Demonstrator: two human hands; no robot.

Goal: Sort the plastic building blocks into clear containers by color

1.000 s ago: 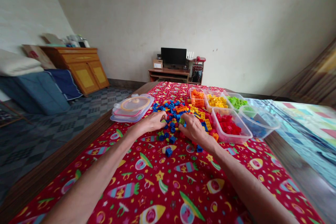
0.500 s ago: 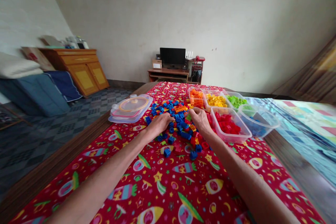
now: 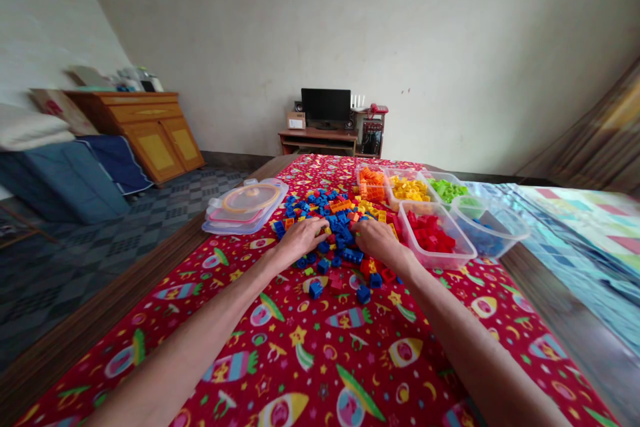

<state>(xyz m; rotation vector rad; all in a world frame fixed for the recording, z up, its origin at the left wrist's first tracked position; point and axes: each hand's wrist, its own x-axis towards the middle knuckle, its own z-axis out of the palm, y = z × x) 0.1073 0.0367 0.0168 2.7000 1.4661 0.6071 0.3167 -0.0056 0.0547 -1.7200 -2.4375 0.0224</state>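
Observation:
A loose pile of plastic building blocks (image 3: pixel 343 235), mostly blue with red, orange and yellow among them, lies on the red patterned tablecloth (image 3: pixel 320 353). At the pile's left side, my left hand (image 3: pixel 303 239) has its thumb and fingers curled in; a speck of green shows between them, too small to name. On the right side, my right hand (image 3: pixel 376 239) reaches palm down with bent fingers closed among the blocks. Its fingertips are partly hidden, and what they grip cannot be made out. A few blue blocks (image 3: pixel 363 293) lie apart, nearer me.
Clear tubs hold sorted blocks: orange (image 3: pixel 373 183), yellow (image 3: pixel 407 188), green (image 3: pixel 449 190), red (image 3: pixel 429 233), and a round tub (image 3: pixel 517 235) with blue ones. Stacked clear lids (image 3: pixel 245 207) lie to the left. A monitor (image 3: pixel 326 107) stands on a desk behind.
My right hand has come down and toward me, lower over the pile. My left hand has shifted slightly left in view and its thumb now shows. The view has turned slightly.

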